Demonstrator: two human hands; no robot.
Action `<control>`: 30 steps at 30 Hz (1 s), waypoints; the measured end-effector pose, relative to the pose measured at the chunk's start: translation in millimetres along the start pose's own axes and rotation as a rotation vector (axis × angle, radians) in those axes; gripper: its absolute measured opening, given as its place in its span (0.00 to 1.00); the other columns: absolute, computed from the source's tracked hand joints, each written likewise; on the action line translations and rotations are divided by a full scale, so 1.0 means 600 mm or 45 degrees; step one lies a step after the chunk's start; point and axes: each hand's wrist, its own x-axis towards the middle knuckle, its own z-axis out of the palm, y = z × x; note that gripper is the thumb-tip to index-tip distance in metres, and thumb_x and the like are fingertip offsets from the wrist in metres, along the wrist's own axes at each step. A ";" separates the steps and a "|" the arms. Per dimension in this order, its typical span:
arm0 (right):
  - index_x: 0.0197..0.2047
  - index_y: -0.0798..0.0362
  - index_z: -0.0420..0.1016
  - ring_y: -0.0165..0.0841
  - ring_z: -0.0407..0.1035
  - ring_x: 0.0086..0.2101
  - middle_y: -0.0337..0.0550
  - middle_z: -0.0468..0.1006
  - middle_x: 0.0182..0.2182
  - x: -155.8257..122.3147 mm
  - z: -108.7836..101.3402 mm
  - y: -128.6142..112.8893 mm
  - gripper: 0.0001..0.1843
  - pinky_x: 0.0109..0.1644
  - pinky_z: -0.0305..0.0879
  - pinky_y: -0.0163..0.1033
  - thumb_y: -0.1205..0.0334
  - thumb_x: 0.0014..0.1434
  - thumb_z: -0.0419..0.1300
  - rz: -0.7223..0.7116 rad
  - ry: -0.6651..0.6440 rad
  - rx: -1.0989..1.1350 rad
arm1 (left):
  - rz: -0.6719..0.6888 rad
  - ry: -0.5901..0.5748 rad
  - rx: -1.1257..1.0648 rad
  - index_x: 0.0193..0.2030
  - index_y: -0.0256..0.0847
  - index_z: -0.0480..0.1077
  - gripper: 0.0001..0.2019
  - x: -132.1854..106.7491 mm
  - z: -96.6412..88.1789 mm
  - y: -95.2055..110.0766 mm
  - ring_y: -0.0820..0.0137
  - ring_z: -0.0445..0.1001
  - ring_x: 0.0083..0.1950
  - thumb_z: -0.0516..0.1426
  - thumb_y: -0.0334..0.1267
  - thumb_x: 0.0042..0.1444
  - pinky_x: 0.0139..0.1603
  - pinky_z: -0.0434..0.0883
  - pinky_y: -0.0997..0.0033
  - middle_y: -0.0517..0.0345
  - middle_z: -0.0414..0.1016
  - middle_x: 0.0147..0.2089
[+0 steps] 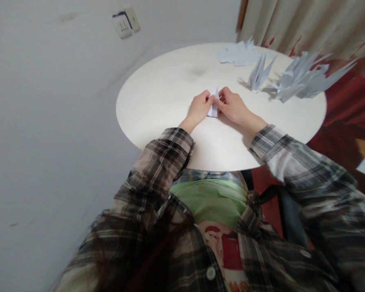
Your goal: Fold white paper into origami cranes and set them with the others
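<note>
A small piece of folded white paper is between my two hands, near the middle of the round white table. My left hand pinches its left side with thumb and fingers. From the other side, my right hand grips the right edge, its thumb close to the left thumb. The paper's narrow top pokes up between the fingers and its lower part shows below them. Parts of the folds are hidden by my fingers.
On the round table, a folded paper crane stands right of my hands. Several more paper cranes cluster near the right edge. Flat white papers lie at the back. A wall is on the left, a curtain behind right.
</note>
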 end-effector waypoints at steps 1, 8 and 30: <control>0.47 0.50 0.66 0.40 0.71 0.37 0.42 0.72 0.30 -0.001 0.000 -0.003 0.11 0.48 0.69 0.49 0.56 0.64 0.60 0.030 0.002 0.058 | -0.001 0.024 -0.009 0.31 0.42 0.66 0.11 0.001 0.000 -0.001 0.67 0.73 0.40 0.56 0.41 0.65 0.44 0.70 0.65 0.59 0.67 0.29; 0.45 0.49 0.65 0.32 0.71 0.27 0.35 0.71 0.27 -0.002 0.009 -0.016 0.19 0.36 0.72 0.42 0.65 0.53 0.69 0.278 -0.136 0.587 | -0.011 0.169 -0.043 0.34 0.43 0.67 0.11 -0.001 -0.009 0.007 0.67 0.73 0.41 0.56 0.46 0.65 0.46 0.70 0.64 0.59 0.67 0.30; 0.36 0.47 0.61 0.30 0.69 0.27 0.37 0.69 0.28 0.004 0.014 -0.014 0.13 0.33 0.71 0.40 0.63 0.52 0.63 0.320 -0.068 0.741 | -0.077 0.113 -0.220 0.49 0.48 0.66 0.10 -0.012 -0.005 0.026 0.75 0.70 0.30 0.57 0.34 0.62 0.35 0.69 0.74 0.66 0.68 0.27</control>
